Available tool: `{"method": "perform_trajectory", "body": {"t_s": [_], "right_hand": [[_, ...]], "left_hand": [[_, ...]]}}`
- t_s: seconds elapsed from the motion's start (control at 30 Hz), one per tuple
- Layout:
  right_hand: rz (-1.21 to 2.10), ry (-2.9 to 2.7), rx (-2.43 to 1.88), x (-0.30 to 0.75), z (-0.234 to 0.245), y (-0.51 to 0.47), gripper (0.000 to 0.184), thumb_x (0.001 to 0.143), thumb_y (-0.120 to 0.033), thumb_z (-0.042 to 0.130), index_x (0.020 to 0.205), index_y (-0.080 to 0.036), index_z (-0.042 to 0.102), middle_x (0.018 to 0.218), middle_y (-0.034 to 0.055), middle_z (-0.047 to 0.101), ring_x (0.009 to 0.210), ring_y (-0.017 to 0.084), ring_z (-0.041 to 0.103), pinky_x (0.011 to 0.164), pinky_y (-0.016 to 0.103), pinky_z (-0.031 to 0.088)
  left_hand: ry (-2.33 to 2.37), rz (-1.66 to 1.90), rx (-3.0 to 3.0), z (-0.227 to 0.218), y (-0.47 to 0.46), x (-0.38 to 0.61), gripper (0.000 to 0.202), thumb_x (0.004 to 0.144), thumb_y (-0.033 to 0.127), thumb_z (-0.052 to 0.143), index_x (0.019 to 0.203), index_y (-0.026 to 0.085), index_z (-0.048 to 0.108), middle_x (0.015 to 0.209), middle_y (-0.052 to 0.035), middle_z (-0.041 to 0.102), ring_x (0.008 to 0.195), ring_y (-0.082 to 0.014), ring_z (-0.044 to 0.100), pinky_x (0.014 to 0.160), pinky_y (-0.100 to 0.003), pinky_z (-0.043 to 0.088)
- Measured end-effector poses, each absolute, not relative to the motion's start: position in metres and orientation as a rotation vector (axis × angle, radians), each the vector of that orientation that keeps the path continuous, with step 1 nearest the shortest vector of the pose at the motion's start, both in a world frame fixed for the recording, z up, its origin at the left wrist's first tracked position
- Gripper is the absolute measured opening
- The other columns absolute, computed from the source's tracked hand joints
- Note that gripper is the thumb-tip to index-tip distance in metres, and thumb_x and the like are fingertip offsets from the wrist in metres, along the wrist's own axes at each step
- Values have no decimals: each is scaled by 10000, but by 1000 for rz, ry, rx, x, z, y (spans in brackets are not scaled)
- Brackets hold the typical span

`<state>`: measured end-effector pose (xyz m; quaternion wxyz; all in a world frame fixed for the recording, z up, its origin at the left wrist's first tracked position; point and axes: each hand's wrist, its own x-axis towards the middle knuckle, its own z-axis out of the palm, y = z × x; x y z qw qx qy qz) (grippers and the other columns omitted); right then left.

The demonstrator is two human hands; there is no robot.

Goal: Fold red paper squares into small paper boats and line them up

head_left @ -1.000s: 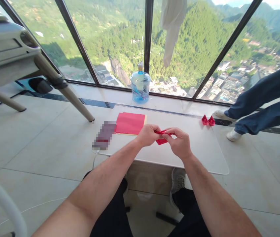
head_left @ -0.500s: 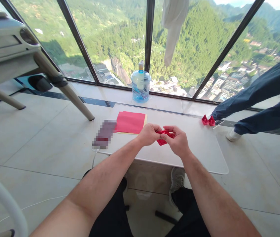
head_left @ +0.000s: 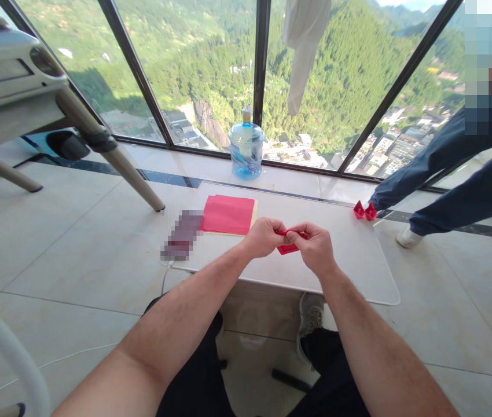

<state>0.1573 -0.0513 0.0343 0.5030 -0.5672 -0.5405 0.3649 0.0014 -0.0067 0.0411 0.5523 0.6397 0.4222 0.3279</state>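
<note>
Both hands grip a small piece of folded red paper point(head_left: 288, 249) over the low white table point(head_left: 337, 255). My left hand point(head_left: 265, 236) pinches its left edge. From the other side my right hand point(head_left: 315, 246) has closed on it, thumb tip meeting the left fingers at the top fold. My fingers cover much of the upper part, so the exact fold is hidden. Behind and left of my left hand lies a stack of red paper sheets point(head_left: 229, 214), with a yellowish edge showing underneath. A pair of folded red paper shapes point(head_left: 364, 211) stands at the table's far right corner.
A pixelated phone-like object point(head_left: 182, 234) with a white cable lies at the table's left end. Beyond the table a blue water jug point(head_left: 246, 150) stands by the window. Another person's legs point(head_left: 441, 168) are at the right. A larger table's leg point(head_left: 131, 171) slants down at left.
My right fingers have closed in from a more spread pose, and the thumb now pinches the paper's top fold. At the upper right, more of the other person shows, pixelated.
</note>
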Motion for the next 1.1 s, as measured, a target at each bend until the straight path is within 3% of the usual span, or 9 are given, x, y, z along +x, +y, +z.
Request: {"method": "perform_trajectory", "body": {"t_s": [0.37,0.53,0.67,0.8,1.1], "right_hand": [[592,-1568,-1367,156,42,-55,114,803,-312,643,755,-213,672,792,34,677,768,187,607,726,324,496],[535,-1640,-1364,158,47,-56,120,804,-271,623,696,-219,618,733,18,632,721,174,573,699,318,480],[603,-1623,-1344,161,50,-57,90,794,-299,670,769,-213,681,792,27,686,770,186,617,747,330,501],[768,-1546,-1400,166,51,-55,274,720,-364,777,940,-204,739,895,47,752,835,216,675,793,356,530],[852,-1430,-1375,170,47,-53,170,747,-341,756,812,-185,775,774,44,754,738,198,668,699,316,507]], "left_hand": [[1047,760,1613,38,-9,2,223,665,344,683,623,126,652,530,25,545,551,-102,481,500,-214,326],[1010,758,1640,36,-10,5,186,669,294,659,592,127,633,510,31,528,542,-99,480,498,-213,329],[988,789,1547,36,-8,4,218,640,311,724,582,131,615,514,29,546,534,-102,496,493,-215,347],[979,821,1399,37,-5,0,235,593,305,798,652,129,653,561,9,613,561,-131,567,518,-232,403],[894,866,1291,35,-4,0,361,558,394,877,643,124,653,579,2,622,566,-124,561,556,-254,425]]}}
